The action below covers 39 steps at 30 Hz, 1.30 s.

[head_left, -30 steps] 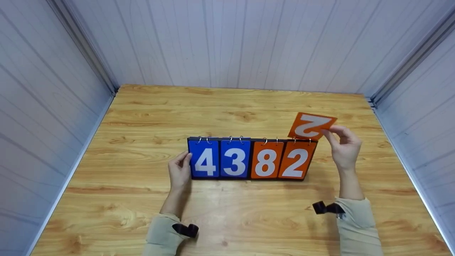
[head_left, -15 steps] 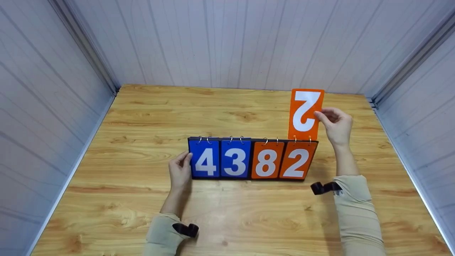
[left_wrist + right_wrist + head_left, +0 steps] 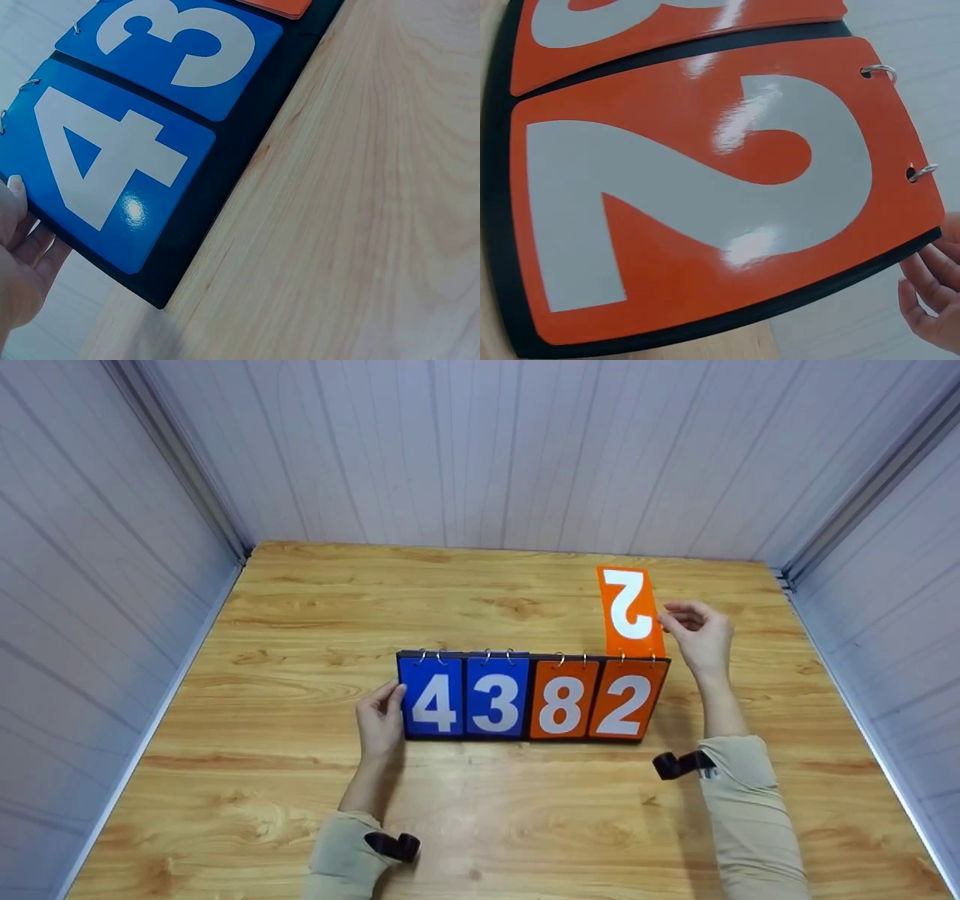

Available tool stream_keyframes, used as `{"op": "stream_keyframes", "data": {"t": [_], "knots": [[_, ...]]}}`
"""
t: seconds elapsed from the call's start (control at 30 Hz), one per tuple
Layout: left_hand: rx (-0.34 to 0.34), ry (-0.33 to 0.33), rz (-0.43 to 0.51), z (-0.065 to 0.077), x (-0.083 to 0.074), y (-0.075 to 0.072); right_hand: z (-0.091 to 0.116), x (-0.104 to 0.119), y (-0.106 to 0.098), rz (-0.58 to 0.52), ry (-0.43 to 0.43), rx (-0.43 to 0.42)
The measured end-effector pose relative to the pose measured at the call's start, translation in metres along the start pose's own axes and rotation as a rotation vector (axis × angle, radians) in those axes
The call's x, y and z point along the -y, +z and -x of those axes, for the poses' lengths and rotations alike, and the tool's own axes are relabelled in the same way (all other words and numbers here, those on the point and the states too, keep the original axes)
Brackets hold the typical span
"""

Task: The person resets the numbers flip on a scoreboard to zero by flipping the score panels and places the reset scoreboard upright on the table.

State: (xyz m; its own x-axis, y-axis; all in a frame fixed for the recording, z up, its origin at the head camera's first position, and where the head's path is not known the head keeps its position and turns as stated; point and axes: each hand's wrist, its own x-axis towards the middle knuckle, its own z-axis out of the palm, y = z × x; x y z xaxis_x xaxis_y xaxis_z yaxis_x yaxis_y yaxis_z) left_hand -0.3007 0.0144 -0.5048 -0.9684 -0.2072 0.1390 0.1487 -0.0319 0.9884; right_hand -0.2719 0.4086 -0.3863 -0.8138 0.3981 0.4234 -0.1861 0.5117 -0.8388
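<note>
A flip scoreboard (image 3: 526, 697) stands tilted on the table, with blue cards reading 4 and 3 and orange cards reading 8 and 2. My left hand (image 3: 380, 721) grips its left edge; in the left wrist view the thumb lies on the front and fingers show behind. At the right end, another orange 2 card (image 3: 628, 611) is turned up over the rings (image 3: 637, 657) and leans back behind the board, its number upside down. My right hand (image 3: 703, 641) has its fingertips right at this card's right edge; I cannot tell whether they pinch it. In the right wrist view, the fingers (image 3: 930, 289) are bent behind the board.
The wooden table (image 3: 480, 810) reaches back to a pale panelled wall (image 3: 480, 450), with side walls at left (image 3: 90, 607) and right (image 3: 892, 607). A small black camera mount sits on the left sleeve (image 3: 341, 851) and another on the right sleeve (image 3: 750, 810).
The flipped orange card has swung up over the rings, then back and down behind the board. My right hand rose with it and has since lowered slightly leftward. My left hand keeps its place.
</note>
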Motion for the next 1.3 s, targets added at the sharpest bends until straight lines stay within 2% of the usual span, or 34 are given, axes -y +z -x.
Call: {"op": "stream_keyframes", "data": {"t": [0.1,0.2,0.27,0.43,0.53,0.63,0.77,0.97,1.07,1.13,1.3], "knots": [[-0.004,0.002,-0.004,0.0,0.0,0.0,0.004,-0.002,-0.002,-0.032,0.025,0.004],[0.003,0.015,0.02,0.001,-0.002,0.0,0.004,-0.009,-0.002,-0.063,0.085,0.034],[0.008,0.026,0.03,0.003,-0.009,0.0,0.003,-0.016,-0.002,-0.064,0.121,0.048],[0.011,0.018,0.03,0.009,-0.023,0.003,0.002,-0.031,-0.001,0.062,0.136,0.068],[0.014,0.009,0.027,0.006,-0.017,0.002,0.003,-0.034,0.0,0.145,0.114,0.073],[0.018,0.032,0.005,0.003,-0.007,0.0,0.006,-0.034,-0.001,0.183,0.081,0.042],[0.017,0.063,-0.012,0.001,0.0,-0.001,0.016,-0.032,-0.003,0.165,0.061,-0.042],[-0.001,0.017,0.057,0.001,0.0,0.002,0.045,-0.028,-0.007,0.095,0.119,-0.203],[-0.003,0.018,0.048,0.002,-0.001,0.001,0.065,-0.027,-0.005,0.053,0.153,-0.241],[0.006,0.022,0.03,0.004,-0.008,0.001,0.078,-0.024,-0.002,0.031,0.162,-0.247],[0.028,0.088,-0.032,0.01,-0.027,0.001,0.1,-0.029,0.013,-0.046,0.137,-0.281]]}}
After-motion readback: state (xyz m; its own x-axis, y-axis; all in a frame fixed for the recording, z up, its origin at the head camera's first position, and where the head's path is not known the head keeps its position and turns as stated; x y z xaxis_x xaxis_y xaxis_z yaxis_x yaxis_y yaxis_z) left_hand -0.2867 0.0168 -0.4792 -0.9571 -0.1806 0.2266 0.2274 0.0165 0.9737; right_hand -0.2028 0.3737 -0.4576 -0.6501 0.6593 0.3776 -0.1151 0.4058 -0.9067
